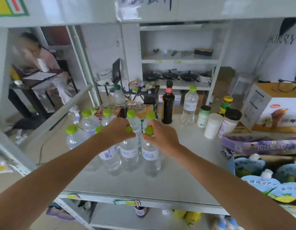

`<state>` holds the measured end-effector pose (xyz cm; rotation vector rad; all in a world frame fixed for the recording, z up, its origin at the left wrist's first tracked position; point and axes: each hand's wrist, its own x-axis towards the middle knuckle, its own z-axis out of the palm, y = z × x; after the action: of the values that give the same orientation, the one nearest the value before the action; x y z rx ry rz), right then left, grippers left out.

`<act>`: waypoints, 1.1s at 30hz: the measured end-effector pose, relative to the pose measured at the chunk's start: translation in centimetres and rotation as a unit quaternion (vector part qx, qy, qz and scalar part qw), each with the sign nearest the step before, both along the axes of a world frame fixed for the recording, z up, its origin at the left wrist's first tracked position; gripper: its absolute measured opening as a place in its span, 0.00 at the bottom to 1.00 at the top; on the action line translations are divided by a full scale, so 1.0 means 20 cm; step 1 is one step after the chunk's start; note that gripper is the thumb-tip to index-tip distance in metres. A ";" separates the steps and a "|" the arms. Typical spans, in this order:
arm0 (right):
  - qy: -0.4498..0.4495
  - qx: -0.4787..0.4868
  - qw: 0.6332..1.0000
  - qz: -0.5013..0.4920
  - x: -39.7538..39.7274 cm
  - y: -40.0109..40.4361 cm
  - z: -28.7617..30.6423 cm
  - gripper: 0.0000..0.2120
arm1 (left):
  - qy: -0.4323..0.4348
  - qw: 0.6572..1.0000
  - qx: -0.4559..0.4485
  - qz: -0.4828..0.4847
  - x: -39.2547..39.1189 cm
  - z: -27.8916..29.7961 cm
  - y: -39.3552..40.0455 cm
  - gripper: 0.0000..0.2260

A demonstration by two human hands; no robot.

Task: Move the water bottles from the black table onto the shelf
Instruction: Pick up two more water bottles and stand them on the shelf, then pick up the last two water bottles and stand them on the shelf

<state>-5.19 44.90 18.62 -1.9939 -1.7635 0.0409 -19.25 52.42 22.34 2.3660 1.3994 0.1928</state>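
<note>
Both my hands reach over a grey shelf (173,178). My left hand (117,130) grips the green cap of a clear water bottle (129,155) standing on the shelf. My right hand (160,135) grips the cap of a second water bottle (151,161) right beside it. Both bottles stand upright with their bases on the shelf. Several more green-capped water bottles (89,122) stand clustered behind and to the left. Another water bottle (189,105) stands apart farther back on the right. The black table is not clearly in view.
A dark sauce bottle (168,103) and white jars (211,125) stand at the back right. A cardboard box (276,110) and purple and blue snack packs (263,145) fill the right side. Pans sit on a far shelf (170,75). A person sits at the left (41,58).
</note>
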 end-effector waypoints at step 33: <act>0.247 -0.077 0.795 -0.549 0.88 -2.18 -0.31 0.26 | 0.045 0.853 0.085 -0.514 1.40 -0.29 -1.39 0.17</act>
<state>12.49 1.34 12.46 -2.5121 -0.1378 0.2939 8.82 24.69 16.44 2.9293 -0.0150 -0.1042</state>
